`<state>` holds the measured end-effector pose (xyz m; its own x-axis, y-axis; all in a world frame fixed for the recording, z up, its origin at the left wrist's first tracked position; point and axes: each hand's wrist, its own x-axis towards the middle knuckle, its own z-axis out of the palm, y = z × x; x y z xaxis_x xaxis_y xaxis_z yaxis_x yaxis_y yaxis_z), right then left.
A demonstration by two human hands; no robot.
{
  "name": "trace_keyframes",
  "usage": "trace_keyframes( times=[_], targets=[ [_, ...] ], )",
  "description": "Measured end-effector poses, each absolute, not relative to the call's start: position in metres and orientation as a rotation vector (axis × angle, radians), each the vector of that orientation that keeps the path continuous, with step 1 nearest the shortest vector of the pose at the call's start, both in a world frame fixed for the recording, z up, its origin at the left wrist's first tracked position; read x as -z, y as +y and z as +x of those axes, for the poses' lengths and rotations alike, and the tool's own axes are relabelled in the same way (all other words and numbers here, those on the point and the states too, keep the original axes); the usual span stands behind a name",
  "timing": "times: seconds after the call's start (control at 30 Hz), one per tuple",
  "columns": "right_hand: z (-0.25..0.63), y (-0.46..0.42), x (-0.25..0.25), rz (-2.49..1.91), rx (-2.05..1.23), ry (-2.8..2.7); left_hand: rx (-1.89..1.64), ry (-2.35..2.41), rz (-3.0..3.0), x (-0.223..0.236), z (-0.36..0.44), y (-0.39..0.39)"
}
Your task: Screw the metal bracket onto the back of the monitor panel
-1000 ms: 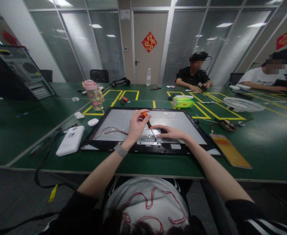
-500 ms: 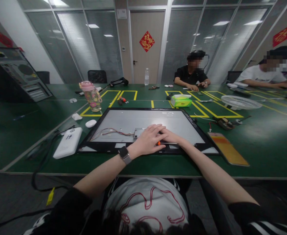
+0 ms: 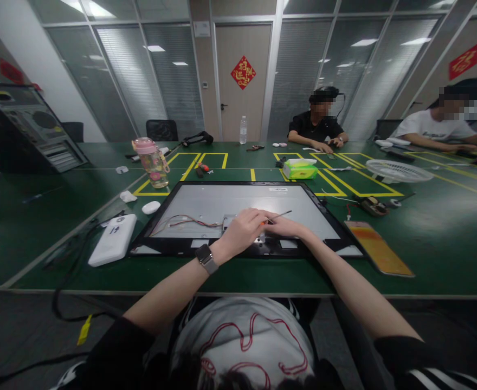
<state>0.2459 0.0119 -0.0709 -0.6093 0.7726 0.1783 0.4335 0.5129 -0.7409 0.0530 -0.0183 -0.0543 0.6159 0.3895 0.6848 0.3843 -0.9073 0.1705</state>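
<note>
Left hand [image 3: 244, 230] grips screwdriver [image 3: 282, 214] over panel [image 3: 222, 199]; right hand [image 3: 284, 227] touching left, grip unclear; red sign [image 3: 464, 62] reads "福".

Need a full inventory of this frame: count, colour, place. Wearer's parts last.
Panel: 1, silver, black frame, front centre
Wires: several, red and dark, on panel
Screwdriver: 1, orange handle, at the hands
Power bank-like block: 1, white, left
Oval case: 1, white, left
Pink-lidded bottle: 1, left
Clear bottle: 1, far edge
Tissue pack: 1, green, beyond panel
Round grille: 1, white, right
Flat slab: 1, orange-yellow, right
Computer tower: 1, black, far left
Table: green, yellow-taped
People: 2, black shirt, white shirt, far right
Small clutter: unclear
Watch: 1, grey band, left wrist
Left hand: 1, bare, on screwdriver
Right hand: 1, bare, over panel
</note>
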Motion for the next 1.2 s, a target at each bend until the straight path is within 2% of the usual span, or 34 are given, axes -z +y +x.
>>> trace_keyframes(
  times=[0.1, 0.27, 0.5, 0.7, 1.0, 1.2],
  targets=[
    [0.247, 0.011, 0.071, -1.028, -0.865, -2.285, -1.310, 0.883, 2.577, 0.045, 0.044, -0.017],
    [0.248, 0.010, 0.069, -1.122, -0.872, -2.295, -1.260, 1.135, 2.347, 0.035, 0.028, -0.002],
    [0.251, 0.011, 0.065, -1.103, -0.902, -2.342, -1.626, 1.217, 2.124, 0.031, 0.018, 0.021],
    [0.252, 0.009, 0.063, -1.165, -0.902, -2.359, -1.693, 1.187, 1.778, 0.022, 0.016, 0.017],
    [0.250, 0.006, 0.062, -1.140, -0.857, -2.342, -1.637, 1.044, 1.728, 0.023, 0.020, 0.016],
    [0.249, 0.006, 0.062, -1.160, -0.871, -2.308, -1.717, 1.041, 1.718, 0.018, 0.018, 0.015]
  ],
)
